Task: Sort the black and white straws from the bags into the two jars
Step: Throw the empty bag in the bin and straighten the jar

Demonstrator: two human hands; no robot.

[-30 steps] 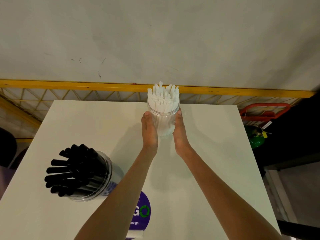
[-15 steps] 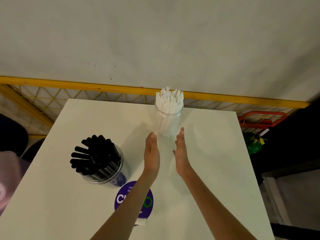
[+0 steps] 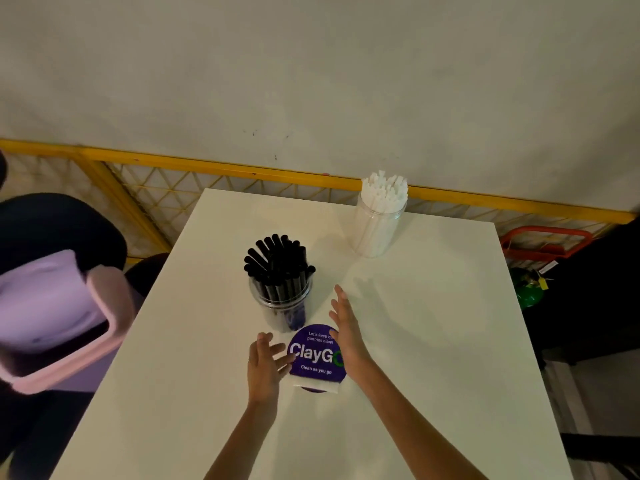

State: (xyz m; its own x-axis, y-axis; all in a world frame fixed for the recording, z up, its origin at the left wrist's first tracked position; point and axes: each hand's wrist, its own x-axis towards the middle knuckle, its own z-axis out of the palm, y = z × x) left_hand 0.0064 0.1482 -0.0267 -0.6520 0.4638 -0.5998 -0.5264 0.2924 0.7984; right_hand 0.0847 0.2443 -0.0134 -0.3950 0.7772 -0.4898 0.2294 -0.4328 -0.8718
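Observation:
A clear jar packed with white straws stands upright at the far edge of the white table. A second clear jar full of black straws stands nearer, left of centre. My left hand hovers empty with fingers spread, just below and in front of the black-straw jar. My right hand is held flat and straight to the right of that jar, apart from it. Neither hand touches a jar. No bags are in view.
A round purple "ClayGo" sign on a white holder stands between my hands. A pink bin sits off the table's left side. A yellow mesh fence runs behind the table, and a red frame and green object lie at right.
Both hands let go of the white-straw jar and pulled back toward me, now flanking the purple sign near the black-straw jar. The view swung left, bringing the pink bin into sight.

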